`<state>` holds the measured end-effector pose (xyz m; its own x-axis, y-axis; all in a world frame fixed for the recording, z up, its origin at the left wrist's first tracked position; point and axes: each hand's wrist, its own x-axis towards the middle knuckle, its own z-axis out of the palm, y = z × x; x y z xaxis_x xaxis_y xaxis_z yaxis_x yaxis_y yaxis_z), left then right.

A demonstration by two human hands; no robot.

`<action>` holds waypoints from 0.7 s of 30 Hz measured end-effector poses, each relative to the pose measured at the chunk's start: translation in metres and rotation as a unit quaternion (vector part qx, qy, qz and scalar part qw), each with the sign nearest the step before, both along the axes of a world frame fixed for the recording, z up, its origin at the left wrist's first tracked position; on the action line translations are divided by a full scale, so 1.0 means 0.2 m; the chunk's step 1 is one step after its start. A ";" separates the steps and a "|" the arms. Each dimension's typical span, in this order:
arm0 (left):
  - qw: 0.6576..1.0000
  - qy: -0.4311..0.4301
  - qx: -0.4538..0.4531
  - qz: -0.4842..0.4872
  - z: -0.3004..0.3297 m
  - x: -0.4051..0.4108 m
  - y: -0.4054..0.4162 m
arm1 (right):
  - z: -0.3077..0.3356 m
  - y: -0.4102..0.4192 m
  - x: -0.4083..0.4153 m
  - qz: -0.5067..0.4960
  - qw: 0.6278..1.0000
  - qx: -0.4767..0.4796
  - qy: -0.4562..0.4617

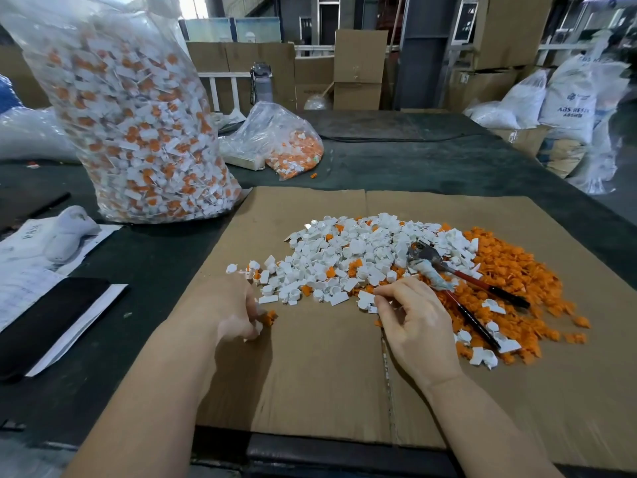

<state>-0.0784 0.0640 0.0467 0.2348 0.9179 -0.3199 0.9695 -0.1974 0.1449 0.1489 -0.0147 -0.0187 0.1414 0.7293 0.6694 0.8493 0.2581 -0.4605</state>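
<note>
A heap of small white plastic parts (358, 253) lies on a flat cardboard sheet (310, 374), with a heap of orange parts (510, 270) to its right. My left hand (234, 308) is curled at the heap's near left edge and holds an orange part (269, 317) with a white piece under its fingers. My right hand (417, 326) pinches a white part (367, 300) at the heap's near edge. A pair of pliers (458, 274) with red and black handles rests on the parts just beyond my right hand.
A tall clear bag (138, 125) of joined white-and-orange parts stands at the back left of the cardboard. A smaller bag (282, 139) lies behind it. A black phone (44, 319) on papers and a white glove (69, 229) lie at the left. Boxes and sacks line the far side.
</note>
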 end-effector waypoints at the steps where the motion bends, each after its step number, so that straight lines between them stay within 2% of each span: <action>1: 1.000 -0.006 -0.001 -0.001 0.00 0.00 0.00 | 0.00 0.00 0.00 -0.001 1.000 -0.001 0.000; 4: 0.998 -0.056 0.012 0.003 0.00 0.03 0.01 | 0.00 0.00 0.00 -0.002 1.000 -0.001 -0.001; 8: 0.981 -0.187 0.055 0.008 -0.01 0.13 0.00 | 0.00 0.01 0.00 -0.001 1.000 -0.004 -0.005; 15: 0.941 -0.333 0.040 -0.038 -0.19 0.44 -0.06 | 0.00 0.00 0.01 -0.009 1.000 -0.010 -0.020; 18: 0.916 -0.400 0.035 -0.008 -0.24 0.52 -0.08 | 0.02 0.01 0.03 -0.039 0.999 -0.006 -0.029; 21: 0.898 -0.438 0.042 0.025 -0.26 0.56 -0.08 | 0.06 0.01 0.10 -0.115 0.993 -0.009 -0.017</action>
